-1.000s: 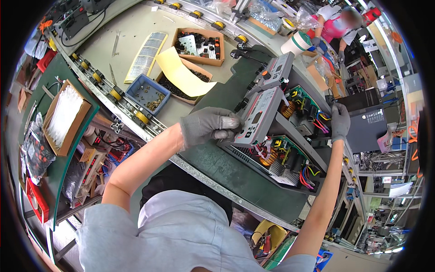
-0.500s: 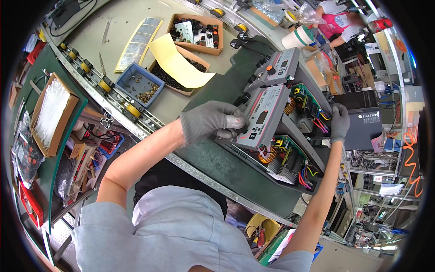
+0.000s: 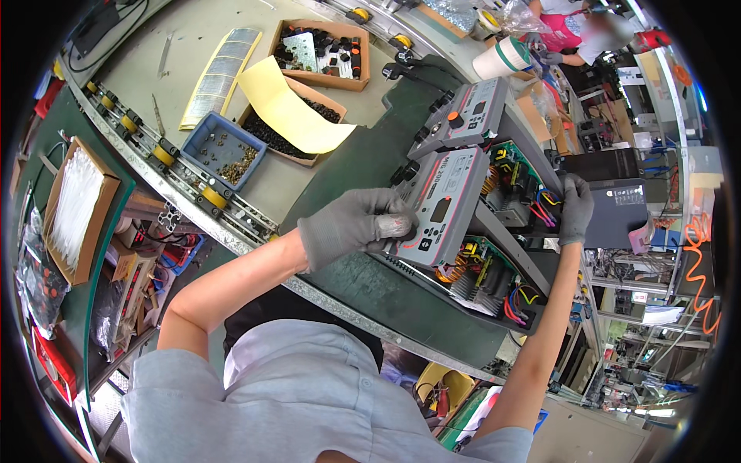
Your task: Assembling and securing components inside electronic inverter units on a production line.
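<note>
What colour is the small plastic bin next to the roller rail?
The small plastic bin is blue, holding small brownish parts; the head view shows it clearly.

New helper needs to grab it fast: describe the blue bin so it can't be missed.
Start at the roller rail with yellow wheels running beside the green belt. Just past it sits the blue bin, beside two cardboard boxes. It alone is blue plastic, with small brownish parts in it.
</note>
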